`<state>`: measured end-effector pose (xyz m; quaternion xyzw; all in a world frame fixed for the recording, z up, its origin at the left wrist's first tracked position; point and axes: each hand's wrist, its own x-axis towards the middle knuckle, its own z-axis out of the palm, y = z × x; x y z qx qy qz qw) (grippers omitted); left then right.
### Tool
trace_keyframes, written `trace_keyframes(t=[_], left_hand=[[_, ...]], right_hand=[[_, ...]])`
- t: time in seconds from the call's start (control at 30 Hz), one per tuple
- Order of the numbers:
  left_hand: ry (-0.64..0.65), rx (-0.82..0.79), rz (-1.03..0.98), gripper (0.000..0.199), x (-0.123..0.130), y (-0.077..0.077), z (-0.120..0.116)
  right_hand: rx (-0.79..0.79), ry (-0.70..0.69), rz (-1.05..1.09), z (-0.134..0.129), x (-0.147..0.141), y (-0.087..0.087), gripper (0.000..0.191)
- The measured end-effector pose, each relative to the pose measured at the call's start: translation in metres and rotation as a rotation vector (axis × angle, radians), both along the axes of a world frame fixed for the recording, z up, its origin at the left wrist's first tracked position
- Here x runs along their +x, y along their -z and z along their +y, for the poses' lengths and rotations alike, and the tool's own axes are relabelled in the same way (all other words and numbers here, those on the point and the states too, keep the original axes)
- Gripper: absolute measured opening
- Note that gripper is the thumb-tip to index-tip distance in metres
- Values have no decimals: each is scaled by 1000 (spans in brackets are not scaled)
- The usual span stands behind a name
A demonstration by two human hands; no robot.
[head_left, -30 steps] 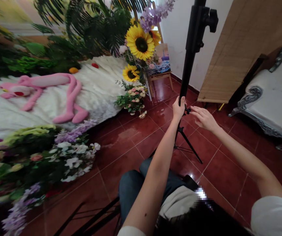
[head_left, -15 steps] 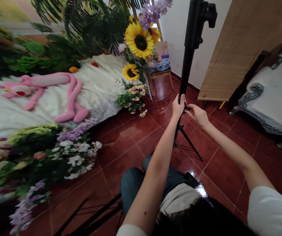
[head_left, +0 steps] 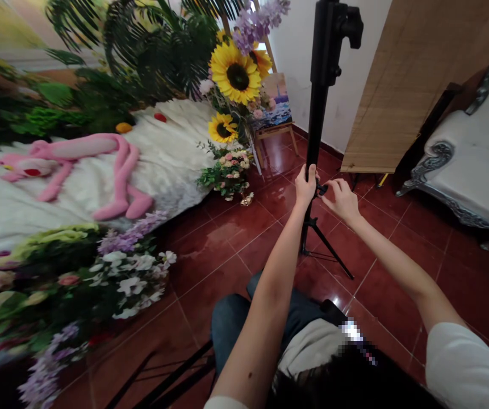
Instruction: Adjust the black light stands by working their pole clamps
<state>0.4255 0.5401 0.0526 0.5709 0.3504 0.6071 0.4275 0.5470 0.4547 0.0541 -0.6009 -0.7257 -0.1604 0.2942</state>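
Two hands are in view: one left hand (head_left: 305, 186) and one right hand (head_left: 341, 200). There is one black light stand (head_left: 316, 113), with one small knob (head_left: 322, 189) on it. Three sunflowers (head_left: 236, 75) show, along with one pink plush panther (head_left: 67, 153), one white fur throw (head_left: 171, 153), one orange round object (head_left: 124, 128) and one red round object (head_left: 160, 117). The rest comes singly too: one painting (head_left: 276, 102), one wooden easel (head_left: 275, 130), one bamboo blind (head_left: 410, 96) and one tufted armchair (head_left: 469, 136) — each the only one of its kind — and one pink rose bunch (head_left: 227, 176).
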Motion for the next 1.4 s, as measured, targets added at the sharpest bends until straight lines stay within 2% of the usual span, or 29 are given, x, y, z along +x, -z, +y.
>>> trace_keyframes(t=[0.13, 0.23, 0.43, 0.57, 0.7, 1.03, 1.2, 1.3, 1.4], left_hand=[[-10, 15, 13, 58, 0, 1, 2], [-19, 29, 24, 59, 0, 1, 3], [-29, 30, 38, 60, 1, 2, 4], [-28, 9, 30, 61, 2, 2, 3], [-35, -4, 42, 62, 3, 2, 2], [-30, -20, 30, 61, 3, 4, 2], [8, -32, 53, 56, 2, 8, 7], [12, -11, 108, 49, -12, 25, -7], [10, -67, 172, 51, -52, 65, -53]], right_hand=[[-31, -1, 1, 6, -2, -4, 35], [-97, -13, 153, 9, -3, -7, 40], [-257, -74, 674, 16, -10, -9, 51], [-530, -146, 1142, 25, -14, -6, 52], [-550, -136, 1404, 27, -20, -4, 49], [-466, -55, 1530, 23, -31, -4, 44], [-399, -82, 1480, 25, -32, 1, 42], [-415, -72, 1408, 25, -30, 5, 41], [-436, -90, 1332, 27, -30, 9, 44]])
